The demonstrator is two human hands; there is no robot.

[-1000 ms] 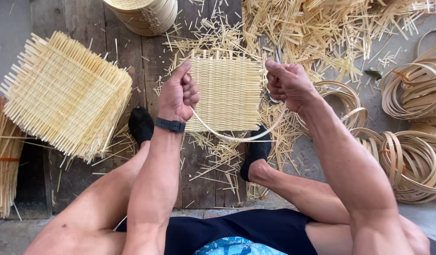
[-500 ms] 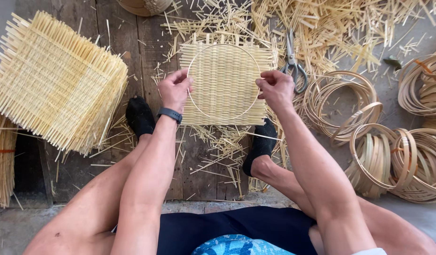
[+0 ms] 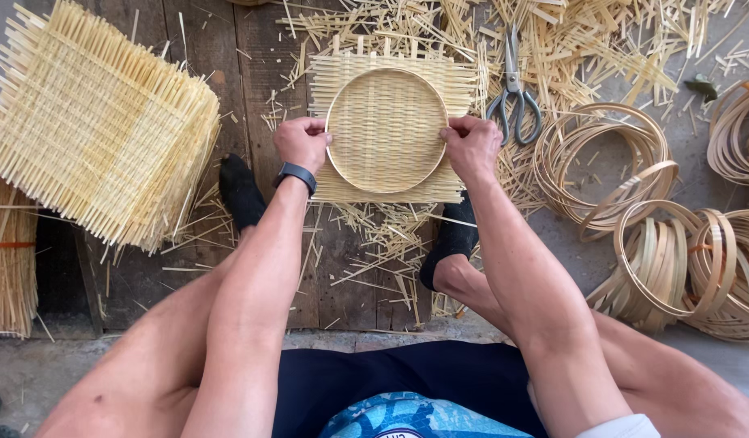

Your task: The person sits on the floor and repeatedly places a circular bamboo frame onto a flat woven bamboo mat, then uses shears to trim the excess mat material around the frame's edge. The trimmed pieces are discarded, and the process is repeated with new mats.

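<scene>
Bamboo is everywhere under you, and the piece that matters is the square woven mat (image 3: 387,130) lying flat on the wooden floor (image 3: 261,73) between your feet, with a thin round hoop (image 3: 386,186) laid on top of it. Your left hand (image 3: 303,143) pinches the hoop's left edge and your right hand (image 3: 470,146) pinches its right edge, both closed on the rim and pressing it down onto the weave. The hoop looks roughly centred, but it sits loose on a springy surface: if one hand eases off, the rim could likely pop up or slide, and the circle would end up off-centre on the mat. Uneven pressure could also squeeze the hoop out of round. Watch the loose strip ends sticking out around the mat's border; they may snag your fingers or catch the rim as it shifts. The scissors (image 3: 514,97) lie just to the right of your right hand, blades pointing away, so a blind reach that way risks a nick. The coils of spare hoops (image 3: 609,166) further right and the stack of finished mats (image 3: 99,130) on the left sit well apart.
</scene>
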